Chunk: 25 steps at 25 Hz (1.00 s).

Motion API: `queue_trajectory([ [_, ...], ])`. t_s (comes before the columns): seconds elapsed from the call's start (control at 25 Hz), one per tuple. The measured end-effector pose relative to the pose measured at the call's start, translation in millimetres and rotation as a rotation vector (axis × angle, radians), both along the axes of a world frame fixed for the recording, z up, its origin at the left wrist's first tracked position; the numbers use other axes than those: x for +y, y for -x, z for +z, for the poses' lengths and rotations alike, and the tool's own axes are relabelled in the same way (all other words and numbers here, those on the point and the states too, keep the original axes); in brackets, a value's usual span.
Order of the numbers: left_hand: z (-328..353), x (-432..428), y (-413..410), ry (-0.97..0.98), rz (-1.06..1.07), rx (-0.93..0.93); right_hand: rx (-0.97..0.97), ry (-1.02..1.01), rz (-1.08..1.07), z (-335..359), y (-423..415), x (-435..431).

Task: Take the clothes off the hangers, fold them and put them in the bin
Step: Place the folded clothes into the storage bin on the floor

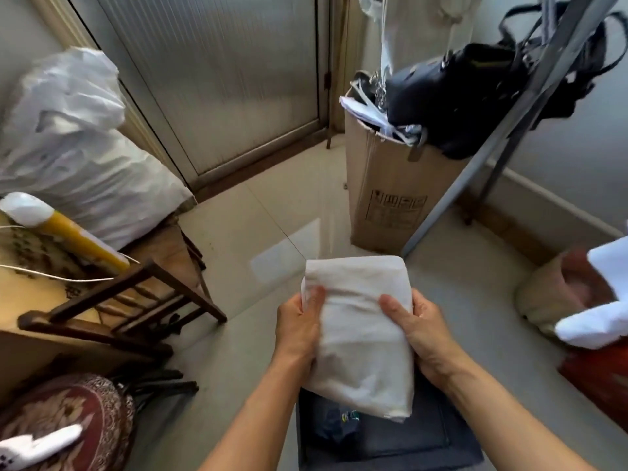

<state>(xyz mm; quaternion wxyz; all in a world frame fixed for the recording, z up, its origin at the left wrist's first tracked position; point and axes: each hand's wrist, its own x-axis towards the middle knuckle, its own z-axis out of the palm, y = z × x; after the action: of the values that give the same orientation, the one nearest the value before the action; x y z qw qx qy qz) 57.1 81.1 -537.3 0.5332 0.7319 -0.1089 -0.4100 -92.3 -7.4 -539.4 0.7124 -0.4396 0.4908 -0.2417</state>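
Holding a folded cream garment (360, 338) flat between both hands, the person stands right over the dark grey bin (452, 450) at their feet. The left hand (299, 329) grips the bundle's left edge, thumb on top and the other fingers hidden beneath. The right hand (423, 334) clasps the right edge the same way.

The garment is a neat rectangle, clear of any hanger. Its near end hangs just above the bin's opening, not yet inside. Something dark blue (334, 424) lies in the bin already, though I can't tell whether it is folded clothing. For this item the unhooking and folding look finished, and only the lowering in remains.

Off to the near left sits a wooden chair (136, 294). To the right, a white cloth (608, 294) is draped over a tan basket (543, 294). Farther off, a cardboard box (384, 198) carries a black bag (448, 93), beside a slanting metal rack (503, 130). At the far top a pale garment (424, 25) hangs, so I reckon more work is left.
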Motion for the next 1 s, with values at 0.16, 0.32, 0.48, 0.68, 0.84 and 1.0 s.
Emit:
queue_trajectory([
  [0.16, -104, 5, 4, -0.186, 0.065, -0.004, 0.091, -0.093, -0.002, -106, 5, 5],
  [0.32, -208, 40, 21, -0.153, -0.047, 0.102, 0.207, -0.196, 0.044, -212, 26, 22],
  [0.48, -303, 72, 37, -0.237, -0.158, 0.110, 0.378, -0.227, 0.137, -299, 48, 49],
  [0.68, -395, 87, 48, -0.364, -0.099, 0.161, 0.442, -0.118, 0.304, -386, 56, 74],
  [0.84, -446, 78, 48, -0.474, -0.011, 0.072, 0.472, -0.037, 0.378, -435, 38, 71],
  [1.0, -493, 68, 50, -0.526, 0.044, -0.080, 0.519, 0.020, 0.419, -484, 29, 68],
])
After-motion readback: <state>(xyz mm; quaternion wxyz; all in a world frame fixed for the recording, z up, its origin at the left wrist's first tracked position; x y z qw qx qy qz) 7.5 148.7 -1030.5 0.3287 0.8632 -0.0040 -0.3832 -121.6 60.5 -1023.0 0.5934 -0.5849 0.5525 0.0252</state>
